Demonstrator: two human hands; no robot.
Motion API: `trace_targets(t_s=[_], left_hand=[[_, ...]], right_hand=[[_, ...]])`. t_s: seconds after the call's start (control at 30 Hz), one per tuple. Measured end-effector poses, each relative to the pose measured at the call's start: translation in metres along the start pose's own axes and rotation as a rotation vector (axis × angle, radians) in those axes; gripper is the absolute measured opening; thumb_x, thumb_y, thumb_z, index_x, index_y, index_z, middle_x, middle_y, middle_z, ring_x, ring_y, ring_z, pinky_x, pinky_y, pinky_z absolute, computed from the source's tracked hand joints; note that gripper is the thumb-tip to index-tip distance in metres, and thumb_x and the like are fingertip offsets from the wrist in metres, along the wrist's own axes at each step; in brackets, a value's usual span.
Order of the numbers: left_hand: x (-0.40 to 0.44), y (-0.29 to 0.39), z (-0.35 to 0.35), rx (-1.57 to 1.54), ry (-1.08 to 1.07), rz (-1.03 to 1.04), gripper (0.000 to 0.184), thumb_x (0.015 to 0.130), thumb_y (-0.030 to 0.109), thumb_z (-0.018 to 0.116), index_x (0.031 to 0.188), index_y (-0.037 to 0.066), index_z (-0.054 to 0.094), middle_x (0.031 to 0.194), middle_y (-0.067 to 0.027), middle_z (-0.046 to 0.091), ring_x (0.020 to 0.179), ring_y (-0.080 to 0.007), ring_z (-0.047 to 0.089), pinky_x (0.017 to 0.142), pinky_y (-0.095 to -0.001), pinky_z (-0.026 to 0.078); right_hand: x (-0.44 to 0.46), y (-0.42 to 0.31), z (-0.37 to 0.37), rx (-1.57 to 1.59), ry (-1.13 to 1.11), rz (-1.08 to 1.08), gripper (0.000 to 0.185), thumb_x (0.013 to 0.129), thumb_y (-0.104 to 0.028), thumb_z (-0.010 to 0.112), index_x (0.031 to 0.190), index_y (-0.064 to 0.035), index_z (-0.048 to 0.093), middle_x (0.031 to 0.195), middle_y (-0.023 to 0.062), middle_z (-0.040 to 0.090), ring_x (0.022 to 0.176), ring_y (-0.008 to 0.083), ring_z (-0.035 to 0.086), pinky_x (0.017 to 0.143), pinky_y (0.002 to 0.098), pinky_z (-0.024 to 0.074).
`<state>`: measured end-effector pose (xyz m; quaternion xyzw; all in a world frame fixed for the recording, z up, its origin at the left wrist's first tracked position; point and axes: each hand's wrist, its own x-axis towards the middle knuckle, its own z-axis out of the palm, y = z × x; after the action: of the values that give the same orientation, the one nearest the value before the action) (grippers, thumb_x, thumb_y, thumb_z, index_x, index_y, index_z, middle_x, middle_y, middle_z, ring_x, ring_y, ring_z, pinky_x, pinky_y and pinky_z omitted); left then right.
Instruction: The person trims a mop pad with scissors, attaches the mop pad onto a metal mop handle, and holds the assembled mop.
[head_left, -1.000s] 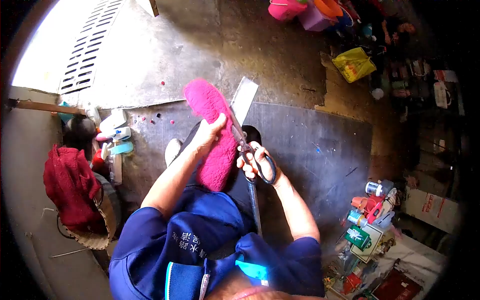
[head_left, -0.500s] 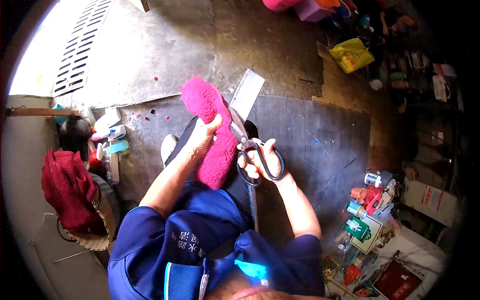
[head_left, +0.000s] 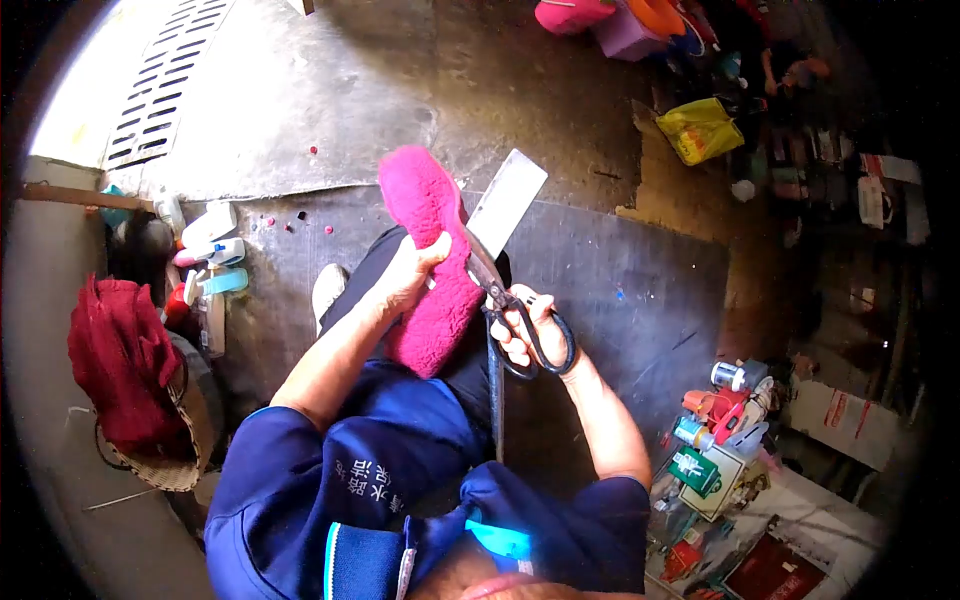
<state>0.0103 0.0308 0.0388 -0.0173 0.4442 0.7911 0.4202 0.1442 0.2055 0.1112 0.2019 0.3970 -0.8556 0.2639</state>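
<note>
My left hand (head_left: pixel 410 272) is closed around a fluffy pink sole-shaped piece (head_left: pixel 425 200), its thumb pressed on the top face. Black-handled scissors (head_left: pixel 488 275) are in my right hand (head_left: pixel 528 325), whose fingers are wrapped through the loops. The scissor blades lie along the right edge of the pink piece; whether they bite into it is hard to tell. Behind the blades, a whitish flat strip (head_left: pixel 508 202) slants up to the right. A dark bar (head_left: pixel 496 395) runs down below the scissors beside my leg.
On the left, dark red fabric (head_left: pixel 120 360) hangs over a wicker basket (head_left: pixel 192 455), near several bottles (head_left: pixel 208 228). Assorted containers (head_left: pixel 700 470) stand at the lower right. A yellow bag (head_left: pixel 700 130) and a pink bucket (head_left: pixel 572 14) lie at the upper right.
The scissors and my right hand have shifted slightly right, and the handle loops have turned. The pink piece has also moved a little right, with the whitish strip showing further right.
</note>
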Motion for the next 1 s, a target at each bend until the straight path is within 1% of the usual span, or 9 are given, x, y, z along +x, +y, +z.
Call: trace_targets(t_s=[0.2,0.43,0.73,0.77,0.8,0.87,0.9,0.93,1.0], left_hand=[[0.005,-0.017,-0.009,-0.010,0.040,-0.003,0.026,0.086,0.034,0.063,0.096,0.011,0.062,0.072,0.0058,0.060,0.052,-0.0023,0.048,0.044,-0.0179,0.034],[0.004,-0.022,-0.007,0.009,0.084,-0.031,0.029,0.087,0.036,0.061,0.096,0.009,0.062,0.074,0.0042,0.061,0.054,-0.0047,0.049,0.044,-0.0195,0.035],[-0.005,-0.021,0.002,0.176,0.078,-0.053,0.025,0.089,0.032,0.059,0.096,0.009,0.064,0.077,0.0038,0.061,0.058,-0.0059,0.049,0.048,-0.0205,0.037],[-0.006,-0.020,0.004,0.182,0.088,-0.048,0.022,0.089,0.030,0.059,0.095,0.009,0.064,0.075,0.0039,0.061,0.057,-0.0059,0.049,0.048,-0.0202,0.036],[-0.006,-0.020,0.005,0.188,0.095,-0.045,0.020,0.089,0.028,0.059,0.094,0.010,0.064,0.074,0.0041,0.061,0.057,-0.0058,0.049,0.048,-0.0200,0.036],[-0.004,-0.028,0.002,0.184,0.074,-0.049,0.018,0.089,0.026,0.059,0.094,0.010,0.064,0.073,0.0042,0.060,0.056,-0.0057,0.049,0.048,-0.0201,0.037],[-0.003,-0.028,0.001,0.179,0.062,-0.048,0.016,0.089,0.024,0.059,0.093,0.010,0.065,0.072,0.0043,0.060,0.056,-0.0056,0.049,0.048,-0.0202,0.037],[-0.003,-0.028,0.001,0.181,0.059,-0.048,0.016,0.089,0.024,0.059,0.093,0.010,0.065,0.072,0.0043,0.060,0.056,-0.0056,0.049,0.048,-0.0202,0.037],[-0.003,-0.028,-0.001,0.181,-0.023,-0.093,0.016,0.089,0.026,0.059,0.095,0.012,0.063,0.078,0.0062,0.062,0.056,-0.0035,0.050,0.046,-0.0187,0.037]], right_hand=[[0.003,0.013,-0.002,-0.035,0.045,-0.049,0.069,0.075,-0.069,0.052,0.107,-0.0082,0.046,0.069,0.0009,0.047,0.047,0.0047,0.041,0.039,0.0179,0.0347],[-0.001,0.022,0.001,-0.121,0.088,-0.079,0.061,0.081,-0.063,0.051,0.105,-0.0081,0.047,0.065,-0.0011,0.045,0.043,0.0028,0.037,0.037,0.0171,0.0314],[-0.019,0.028,0.010,-0.432,0.295,-0.081,0.047,0.086,-0.055,0.053,0.097,-0.0091,0.048,0.060,-0.0030,0.043,0.041,0.0018,0.034,0.035,0.0162,0.0291],[-0.021,0.023,0.010,-0.479,0.328,-0.052,0.035,0.092,-0.043,0.054,0.095,-0.0087,0.047,0.059,-0.0031,0.042,0.042,0.0019,0.035,0.036,0.0167,0.0301],[-0.019,0.024,0.008,-0.477,0.333,-0.053,0.035,0.092,-0.043,0.054,0.095,-0.0087,0.047,0.059,-0.0031,0.042,0.042,0.0019,0.035,0.036,0.0167,0.0301],[-0.016,0.027,0.001,-0.819,0.404,-0.152,0.021,0.095,-0.029,0.048,0.097,-0.0079,0.047,0.060,-0.0035,0.040,0.044,0.0028,0.035,0.037,0.0180,0.0304],[-0.018,0.018,0.001,-0.700,0.353,-0.035,0.016,0.093,-0.019,0.040,0.100,-0.0067,0.046,0.064,-0.0028,0.041,0.046,0.0042,0.037,0.038,0.0187,0.0321],[-0.020,0.015,-0.004,-0.699,0.356,-0.037,0.016,0.093,-0.019,0.040,0.100,-0.0067,0.046,0.064,-0.0028,0.041,0.046,0.0042,0.037,0.038,0.0187,0.0321],[-0.020,0.012,-0.011,-0.556,0.171,-0.052,0.031,0.095,-0.036,0.047,0.105,-0.0066,0.045,0.069,-0.0022,0.043,0.047,0.0038,0.038,0.040,0.0182,0.0332]])
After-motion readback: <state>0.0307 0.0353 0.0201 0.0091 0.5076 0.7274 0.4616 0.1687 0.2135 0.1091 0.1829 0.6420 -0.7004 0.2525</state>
